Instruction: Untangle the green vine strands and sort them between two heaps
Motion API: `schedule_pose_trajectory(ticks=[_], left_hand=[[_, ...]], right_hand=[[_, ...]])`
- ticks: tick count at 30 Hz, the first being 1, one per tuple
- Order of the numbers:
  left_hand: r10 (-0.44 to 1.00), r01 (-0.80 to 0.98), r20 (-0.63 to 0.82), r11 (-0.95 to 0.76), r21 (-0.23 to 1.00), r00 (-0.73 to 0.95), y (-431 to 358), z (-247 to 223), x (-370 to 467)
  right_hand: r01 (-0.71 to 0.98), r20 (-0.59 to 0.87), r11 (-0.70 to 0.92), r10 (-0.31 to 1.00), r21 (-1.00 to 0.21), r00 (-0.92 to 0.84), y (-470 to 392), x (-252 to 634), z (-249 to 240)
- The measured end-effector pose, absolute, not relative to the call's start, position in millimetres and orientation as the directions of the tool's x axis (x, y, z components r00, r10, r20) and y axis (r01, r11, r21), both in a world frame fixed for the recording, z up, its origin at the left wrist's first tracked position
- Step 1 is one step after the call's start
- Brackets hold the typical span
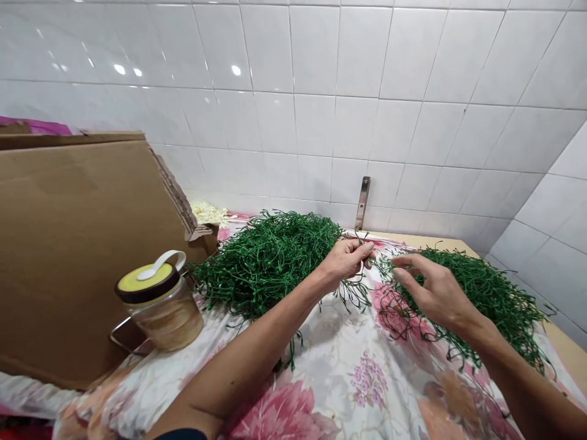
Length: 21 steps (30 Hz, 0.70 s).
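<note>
Two heaps of thin green plastic stems lie on a floral cloth (339, 366). My left hand (348, 260) is pinched on a green stem at the right edge of the left heap (275, 256). Just to the right, my right hand (426, 284) has its thumb and fingers apart, with a few thin stems near the fingertips. Beyond it spreads the right heap (486, 299), partly hidden by that hand and forearm. Loose stems trail over the cloth between the heaps.
A large cardboard box (77, 244) stands at the left. Before it sits a clear jar (172, 318) with a yellow lid. Pale yellow pieces (208, 214) lie behind the left heap. A metal strip (363, 203) stands against the white tiled wall (312, 122).
</note>
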<state>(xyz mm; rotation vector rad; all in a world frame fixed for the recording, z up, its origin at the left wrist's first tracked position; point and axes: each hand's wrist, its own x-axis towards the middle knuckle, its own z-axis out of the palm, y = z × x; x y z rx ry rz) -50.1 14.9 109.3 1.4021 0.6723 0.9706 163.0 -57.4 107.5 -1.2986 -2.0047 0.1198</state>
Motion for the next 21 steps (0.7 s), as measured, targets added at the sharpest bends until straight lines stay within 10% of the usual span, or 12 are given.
schedule_pose_trajectory(ticks=[15, 21], left_hand=[[0.822, -0.181, 0.113, -0.012, 0.983, 0.559, 7.8, 115.9, -54.8], [0.882, 0.053, 0.279, -0.321, 0.946, 0.379, 13.1, 107.7, -53.7]], right_hand=[[0.615, 0.518, 0.613, 0.777, -0.495, -0.358, -45.6, 120.5, 94.8], [0.645, 0.540, 0.572, 0.794, -0.506, -0.280, -48.1, 114.7, 95.9]])
